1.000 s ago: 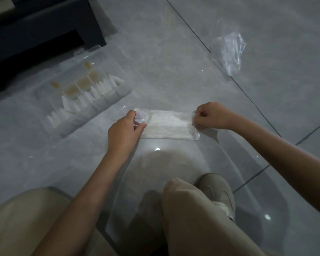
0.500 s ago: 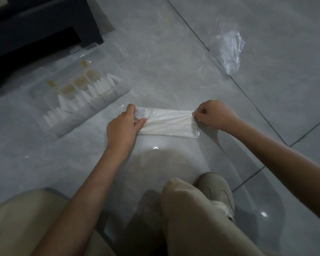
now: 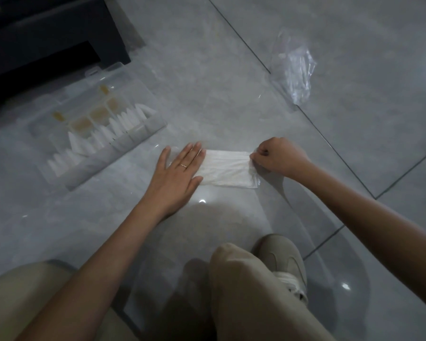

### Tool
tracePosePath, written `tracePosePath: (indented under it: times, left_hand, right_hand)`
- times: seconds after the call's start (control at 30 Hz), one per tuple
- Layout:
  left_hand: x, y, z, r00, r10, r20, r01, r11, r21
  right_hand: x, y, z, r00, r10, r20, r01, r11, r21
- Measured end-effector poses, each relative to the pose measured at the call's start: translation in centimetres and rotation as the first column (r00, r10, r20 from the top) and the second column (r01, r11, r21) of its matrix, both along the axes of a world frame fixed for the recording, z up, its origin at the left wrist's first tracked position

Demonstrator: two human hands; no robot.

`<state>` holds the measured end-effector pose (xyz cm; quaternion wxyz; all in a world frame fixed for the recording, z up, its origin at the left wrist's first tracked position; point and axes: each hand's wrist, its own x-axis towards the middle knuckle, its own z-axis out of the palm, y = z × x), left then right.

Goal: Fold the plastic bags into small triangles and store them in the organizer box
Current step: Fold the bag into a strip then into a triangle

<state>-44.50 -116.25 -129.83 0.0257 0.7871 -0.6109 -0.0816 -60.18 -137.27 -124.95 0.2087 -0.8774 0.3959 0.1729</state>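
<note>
Flattened since a moment ago, the left hand (image 3: 180, 166) now presses the folded bag (image 3: 228, 171) with straight fingers; the right hand (image 3: 277, 156) pinches, seemingly, its far end

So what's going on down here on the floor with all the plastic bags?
A person crouched on the tiled floor is folding a white plastic bag, flattened into a long strip. The left hand presses flat on its left end, while the right hand pinches the right end. The organizer box to the left already holds rows of folded white triangles. Another clear bag lies crumpled farther off, untouched.
</note>
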Motion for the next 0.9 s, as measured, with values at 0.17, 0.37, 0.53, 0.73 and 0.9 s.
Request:
tracePosePath:
  times: [0.17, 0.37, 0.53, 0.73, 0.9]
  left_hand:
    - [0.1, 0.2, -0.5, 0.999, 0.042, 0.027, -0.042, 0.999, 0.018]
    - [-0.1, 0.3, -0.6, 0.997, 0.072, 0.013, -0.072, 0.997, 0.001]
    - [-0.3, 0.1, -0.5, 0.996, 0.091, 0.009, -0.091, 0.996, 0.014]
    - [0.0, 0.3, -0.3, 0.998, 0.060, 0.036, -0.061, 0.998, 0.027]
    - [1.3, 1.3, -0.4, 0.995, 0.083, 0.056, -0.086, 0.995, 0.059]
  right_hand:
    - [-1.3, -0.3, 0.3, 0.983, -0.180, -0.034, 0.179, 0.983, -0.027]
    - [-2.4, 3.8, -0.4, 0.964, -0.057, 0.260, 0.174, 0.875, -0.453]
    - [3.6, 10.6, -3.0, 0.903, 0.329, 0.276, -0.248, 0.924, -0.292]
    - [2.2, 9.8, -5.2, 0.924, 0.299, 0.241, -0.235, 0.936, -0.262]
    - [-6.0, 5.5, -4.0, 0.981, 0.154, 0.117, -0.124, 0.965, -0.232]
